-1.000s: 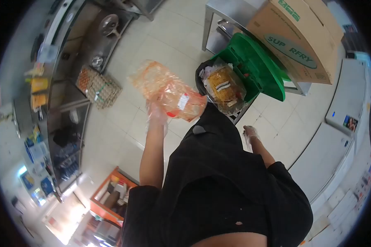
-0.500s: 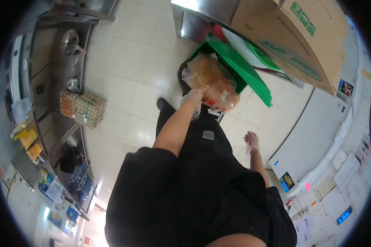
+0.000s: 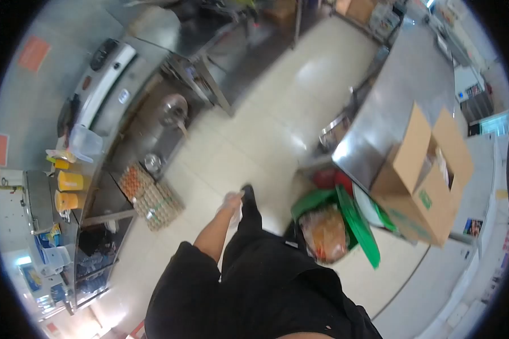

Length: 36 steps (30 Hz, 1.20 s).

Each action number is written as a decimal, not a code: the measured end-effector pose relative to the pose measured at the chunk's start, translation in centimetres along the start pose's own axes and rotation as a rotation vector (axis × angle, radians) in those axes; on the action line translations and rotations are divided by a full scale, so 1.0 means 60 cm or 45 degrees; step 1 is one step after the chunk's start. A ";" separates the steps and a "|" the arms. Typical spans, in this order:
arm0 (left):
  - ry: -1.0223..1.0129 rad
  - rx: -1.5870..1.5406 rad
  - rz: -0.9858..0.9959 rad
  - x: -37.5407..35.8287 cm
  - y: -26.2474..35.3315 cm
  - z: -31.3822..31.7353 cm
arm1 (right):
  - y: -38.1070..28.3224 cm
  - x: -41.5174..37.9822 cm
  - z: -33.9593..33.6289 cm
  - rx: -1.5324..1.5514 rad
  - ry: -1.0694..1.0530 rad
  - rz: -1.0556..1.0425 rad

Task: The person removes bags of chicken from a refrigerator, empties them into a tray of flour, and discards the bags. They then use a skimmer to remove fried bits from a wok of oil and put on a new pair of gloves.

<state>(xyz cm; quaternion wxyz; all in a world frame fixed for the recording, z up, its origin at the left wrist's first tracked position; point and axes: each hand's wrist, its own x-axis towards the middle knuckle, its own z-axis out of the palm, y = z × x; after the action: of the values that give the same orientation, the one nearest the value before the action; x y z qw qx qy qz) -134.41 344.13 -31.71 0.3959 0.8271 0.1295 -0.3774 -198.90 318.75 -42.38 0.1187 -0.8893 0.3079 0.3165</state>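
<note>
- Looking down from a head-worn camera over a person's black top and apron onto a pale tiled kitchen floor (image 3: 266, 130).
- The left hand (image 3: 232, 203), in a thin clear glove, hangs out in front of the body with nothing in it; the picture is too blurred to tell whether the fingers are curled or loose.
- The right hand is out of view.
- An orange plastic bag (image 3: 324, 233) lies in the mouth of a bin with a green lid (image 3: 356, 226) tipped open, just to the right of the person's legs and apart from the left hand.
- An open cardboard box (image 3: 427, 181) sits on the near end of a steel table (image 3: 390, 113), just above and beside the bin.
- To the left, stacked egg trays (image 3: 152, 195) stand on the floor against a steel counter (image 3: 136, 113).
- Two yellow containers (image 3: 69, 191) sit on a surface at the far left.
</note>
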 end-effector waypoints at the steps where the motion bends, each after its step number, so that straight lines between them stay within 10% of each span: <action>1: 0.157 -0.066 0.054 0.056 -0.057 -0.039 | -0.049 0.040 -0.054 0.133 -0.123 0.097; 7: 0.109 -0.346 -0.431 0.146 -0.035 -0.297 | -0.202 0.260 -0.154 -0.330 -0.076 -0.119; 11: -0.126 -0.876 -0.181 0.235 0.033 -0.315 | -0.285 0.261 -0.404 0.527 -0.165 0.419; 24: -0.311 -0.993 0.477 0.396 1.006 -0.226 | -0.269 0.589 -0.693 0.582 -0.121 0.471; 36: -0.285 -1.556 0.276 0.631 1.225 -0.217 | -0.177 0.983 -1.040 0.388 -0.107 0.285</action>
<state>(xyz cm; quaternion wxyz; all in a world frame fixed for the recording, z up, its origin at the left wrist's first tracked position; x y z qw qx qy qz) -64.08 302.72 -13.03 0.8441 0.4154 0.1951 -0.2773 -125.73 273.87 -31.55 0.2290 -0.8072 0.4440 0.3143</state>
